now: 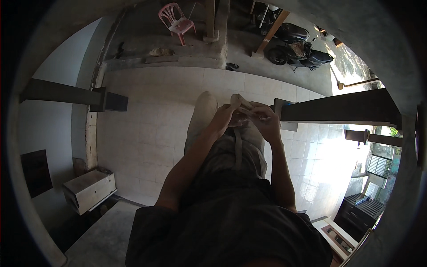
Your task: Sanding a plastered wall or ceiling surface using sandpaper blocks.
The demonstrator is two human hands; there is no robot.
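Hands, left (223, 116) and right (266, 120), pinching pale cloth piece (240, 103) above tiled floor (147, 120)

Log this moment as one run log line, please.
left hand: gripping pale cloth piece | right hand: pinching same cloth | strap: hanging below | floor: pale tiles

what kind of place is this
Probably a house still being built or renovated, seen from above: bare tiled floor, rough concrete ledge with a pink plastic chair, and a parked motorbike. Both hands, left hand and right hand, hold a pale cloth-like strip.
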